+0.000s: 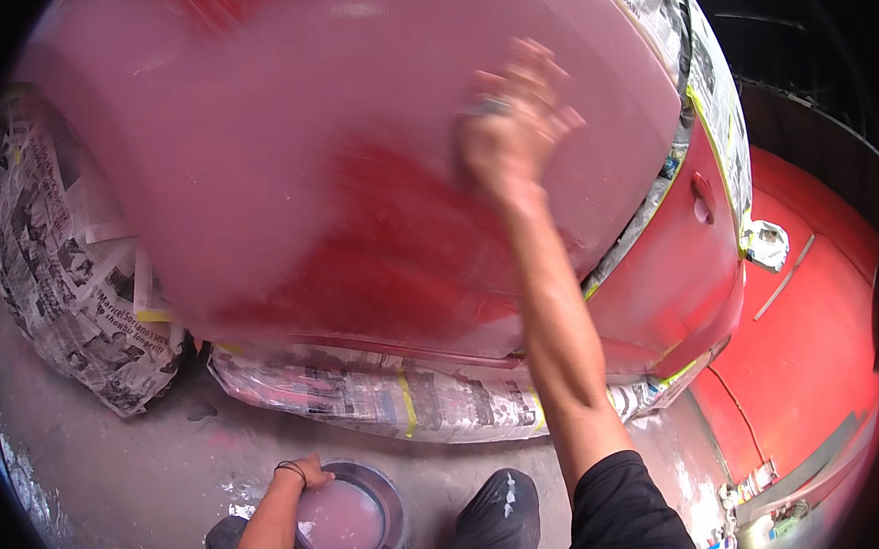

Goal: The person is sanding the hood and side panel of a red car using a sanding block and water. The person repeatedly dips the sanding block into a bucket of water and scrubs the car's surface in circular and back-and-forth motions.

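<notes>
My right hand, blurred by motion, presses a dark grey pad against a car panel coated in dull pink with red patches; the pad is mostly hidden under the hand. Down at the bottom, my left hand grips the rim of a round grey basin holding cloudy pink liquid. The basin is beside my bent leg.
Newspaper masking covers the wheel and lower sill. A red door adjoins the panel at right. Another red panel stands farther right, with cans and bottles and long boards on the concrete floor.
</notes>
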Tool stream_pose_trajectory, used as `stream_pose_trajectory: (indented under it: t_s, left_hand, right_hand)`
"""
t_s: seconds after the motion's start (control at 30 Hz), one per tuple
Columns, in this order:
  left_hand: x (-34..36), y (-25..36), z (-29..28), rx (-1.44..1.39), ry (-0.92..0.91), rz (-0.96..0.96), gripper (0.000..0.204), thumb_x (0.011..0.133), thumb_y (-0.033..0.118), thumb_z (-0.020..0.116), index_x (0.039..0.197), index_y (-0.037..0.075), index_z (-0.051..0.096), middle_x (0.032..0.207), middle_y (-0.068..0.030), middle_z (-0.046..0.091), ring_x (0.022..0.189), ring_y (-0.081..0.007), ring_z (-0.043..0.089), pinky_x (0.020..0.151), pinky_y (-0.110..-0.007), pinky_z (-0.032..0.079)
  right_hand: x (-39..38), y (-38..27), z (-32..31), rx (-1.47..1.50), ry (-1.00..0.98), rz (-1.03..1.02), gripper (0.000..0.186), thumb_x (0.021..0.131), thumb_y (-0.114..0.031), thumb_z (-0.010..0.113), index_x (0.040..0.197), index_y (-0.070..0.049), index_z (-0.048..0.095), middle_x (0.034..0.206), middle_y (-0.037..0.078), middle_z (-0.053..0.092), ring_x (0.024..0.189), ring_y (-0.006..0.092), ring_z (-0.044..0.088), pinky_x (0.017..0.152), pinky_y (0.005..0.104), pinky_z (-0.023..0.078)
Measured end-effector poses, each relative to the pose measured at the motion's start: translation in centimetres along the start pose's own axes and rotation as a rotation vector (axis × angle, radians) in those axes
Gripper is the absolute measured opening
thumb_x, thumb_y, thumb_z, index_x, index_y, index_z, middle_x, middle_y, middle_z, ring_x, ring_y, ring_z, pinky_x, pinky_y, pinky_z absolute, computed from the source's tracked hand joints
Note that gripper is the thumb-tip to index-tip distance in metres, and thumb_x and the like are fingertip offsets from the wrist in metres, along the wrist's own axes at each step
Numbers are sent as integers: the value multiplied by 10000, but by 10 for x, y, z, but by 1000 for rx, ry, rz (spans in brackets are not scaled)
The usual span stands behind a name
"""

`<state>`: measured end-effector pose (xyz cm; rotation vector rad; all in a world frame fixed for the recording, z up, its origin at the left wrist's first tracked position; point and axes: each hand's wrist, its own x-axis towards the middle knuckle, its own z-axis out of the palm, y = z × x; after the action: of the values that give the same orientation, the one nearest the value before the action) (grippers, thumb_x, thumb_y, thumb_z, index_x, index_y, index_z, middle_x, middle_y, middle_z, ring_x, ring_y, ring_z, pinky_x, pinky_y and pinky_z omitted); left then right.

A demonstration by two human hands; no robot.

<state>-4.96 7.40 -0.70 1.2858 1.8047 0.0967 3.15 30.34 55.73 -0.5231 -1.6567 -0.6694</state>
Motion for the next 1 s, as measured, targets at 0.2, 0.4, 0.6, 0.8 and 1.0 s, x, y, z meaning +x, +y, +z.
stream_pose_trajectory:
  t_s: [0.2,0.4,0.6,0.8,1.0]
  left_hand:
    - [33,-29,22,-183,3,171,794,1043,507,605,1644,56,350,1551,-272,552,1441,-373,550,1195,-428,429]
    - [7,-21,27,-257,253,209,666,1038,443,620,1579,77,489,1483,-249,618,1379,-387,598,1171,-446,456]
    - [15,-31,36,-262,313,214,588,1021,430,634,1511,110,577,1422,-233,662,1344,-399,614,1156,-470,467]
    - [2,-18,35,-209,319,239,561,1010,436,650,1460,102,619,1376,-222,690,1279,-405,651,1103,-484,500]
    - [-8,-25,39,-167,422,264,511,1011,420,644,1389,77,657,1292,-233,723,1235,-427,663,1075,-494,512]
  right_hand:
    - [39,-168,29,-87,-80,-688,660,1137,-584,209,1716,-269,233,1790,-55,210,1663,219,109,1264,729,-106]
    - [-34,78,-54,-244,-73,107,666,1120,-420,457,1721,-240,234,1787,7,233,1674,252,62,1227,775,-10]
    - [0,-108,11,-42,-2,-191,681,1124,-493,382,1723,-213,219,1800,26,177,1673,277,10,1246,733,-115]
    - [34,-159,26,-10,-88,-572,670,1128,-580,288,1710,-248,256,1779,-40,236,1665,232,88,1249,734,-144]
    - [-39,108,-72,-292,-164,94,710,1141,-449,407,1742,-252,85,1818,12,82,1675,252,24,1252,743,-14]
